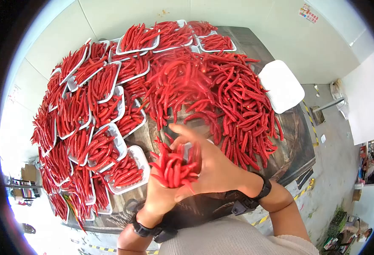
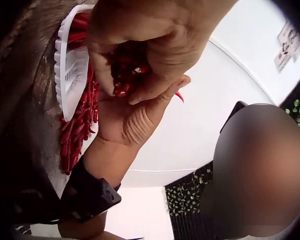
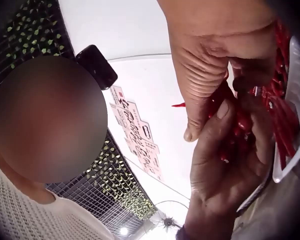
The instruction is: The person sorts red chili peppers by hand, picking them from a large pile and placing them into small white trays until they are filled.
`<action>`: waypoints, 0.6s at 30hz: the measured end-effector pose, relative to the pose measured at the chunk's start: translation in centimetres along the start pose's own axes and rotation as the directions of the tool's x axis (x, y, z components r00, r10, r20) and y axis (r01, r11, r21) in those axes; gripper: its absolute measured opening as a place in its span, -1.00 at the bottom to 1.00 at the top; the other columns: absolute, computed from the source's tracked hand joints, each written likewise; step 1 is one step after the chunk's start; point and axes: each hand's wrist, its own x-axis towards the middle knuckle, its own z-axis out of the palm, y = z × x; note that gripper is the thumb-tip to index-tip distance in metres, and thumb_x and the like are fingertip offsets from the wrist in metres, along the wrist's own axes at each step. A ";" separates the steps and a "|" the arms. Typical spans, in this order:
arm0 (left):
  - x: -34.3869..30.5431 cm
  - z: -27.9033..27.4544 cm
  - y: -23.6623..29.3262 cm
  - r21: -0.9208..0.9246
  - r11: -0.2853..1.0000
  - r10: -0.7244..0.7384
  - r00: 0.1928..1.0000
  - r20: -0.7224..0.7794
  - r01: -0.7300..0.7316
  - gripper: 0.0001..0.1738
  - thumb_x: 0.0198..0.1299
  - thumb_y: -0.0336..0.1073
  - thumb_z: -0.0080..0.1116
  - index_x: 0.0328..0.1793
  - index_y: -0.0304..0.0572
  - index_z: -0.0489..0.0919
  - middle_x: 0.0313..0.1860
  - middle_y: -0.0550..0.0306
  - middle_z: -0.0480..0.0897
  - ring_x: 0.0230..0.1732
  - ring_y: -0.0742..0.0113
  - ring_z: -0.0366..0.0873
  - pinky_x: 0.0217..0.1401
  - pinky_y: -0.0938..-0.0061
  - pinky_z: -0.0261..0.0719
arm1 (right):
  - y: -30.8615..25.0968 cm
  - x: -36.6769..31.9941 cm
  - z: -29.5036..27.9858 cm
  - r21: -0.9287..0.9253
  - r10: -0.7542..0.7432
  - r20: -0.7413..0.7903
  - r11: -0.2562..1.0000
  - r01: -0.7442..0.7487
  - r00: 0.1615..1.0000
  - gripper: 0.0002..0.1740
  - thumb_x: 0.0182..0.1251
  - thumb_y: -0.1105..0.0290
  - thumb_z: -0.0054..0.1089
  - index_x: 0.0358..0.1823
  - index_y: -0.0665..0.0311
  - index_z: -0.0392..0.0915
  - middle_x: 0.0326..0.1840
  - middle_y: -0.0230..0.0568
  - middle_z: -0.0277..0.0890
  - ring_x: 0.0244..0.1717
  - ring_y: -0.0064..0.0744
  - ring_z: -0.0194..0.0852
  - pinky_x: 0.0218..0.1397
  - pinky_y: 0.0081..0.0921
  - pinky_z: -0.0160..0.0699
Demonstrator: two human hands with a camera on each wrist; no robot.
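Note:
A bunch of red chili peppers (image 1: 175, 170) is held between both hands, low at the table's middle. The left hand (image 1: 159, 197) curls round the bunch from below; in the left wrist view its fingers (image 2: 102, 75) close about the stem ends. Against the bunch's right side lies the right hand (image 1: 214, 165), fingers bent round it, thumb along its near side. In the right wrist view the peppers (image 3: 237, 130) show between the two palms. Behind the hands, a white tray (image 2: 72, 82) is partly hidden.
Filled white trays (image 1: 142, 163) overlap across the table's left and back. A large heap of loose chilies (image 1: 246, 114) lies at the centre and right. At the right edge rests an upside-down or stacked white tray (image 1: 281, 86). A wall stands behind the table.

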 end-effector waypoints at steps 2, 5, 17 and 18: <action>0.3 0.5 0.4 0.098 0.995 0.012 0.999 0.030 -0.015 -0.26 -0.13 -0.61 0.41 0.24 -0.29 0.35 -0.05 0.14 0.58 -0.04 0.37 0.58 0.03 0.48 0.57 | -0.3 -0.1 0.6 -0.051 -0.146 -0.106 0.989 0.141 0.984 0.25 -0.29 0.33 0.71 0.49 0.28 0.07 0.07 -0.25 0.37 0.04 -0.51 0.39 0.17 -0.48 0.43; 0.3 -0.4 -0.1 0.346 0.937 0.016 0.995 0.102 -0.051 -0.37 -0.14 -0.47 0.43 0.13 -0.27 0.44 -0.08 0.16 0.61 -0.10 0.40 0.58 -0.02 0.49 0.56 | 0.1 -0.1 0.7 -0.028 -0.098 -0.038 0.995 0.097 0.994 0.16 -0.30 0.32 0.71 0.42 0.29 0.19 0.03 -0.28 0.43 -0.02 -0.55 0.43 0.12 -0.51 0.46; 0.0 0.9 -0.1 0.483 0.875 -0.070 0.993 0.093 0.016 -0.30 -0.13 -0.41 0.46 0.19 -0.32 0.38 -0.03 0.09 0.60 -0.01 0.43 0.55 0.04 0.47 0.55 | 0.3 -0.4 2.1 -0.059 -0.068 -0.173 0.997 0.059 0.982 -0.60 0.00 0.44 0.43 -0.12 0.28 0.49 -0.24 -0.41 0.52 -0.22 -0.70 0.45 -0.10 -0.65 0.46; 0.1 0.5 -0.9 0.468 0.884 -0.054 0.992 0.110 -0.004 -0.23 -0.14 -0.40 0.47 0.24 -0.33 0.33 -0.01 0.06 0.59 -0.01 0.41 0.55 0.05 0.45 0.55 | 0.1 -0.4 2.0 -0.087 -0.062 -0.180 0.995 0.047 0.982 -0.65 0.02 0.48 0.40 -0.15 0.28 0.49 -0.26 -0.43 0.52 -0.24 -0.74 0.44 -0.11 -0.67 0.44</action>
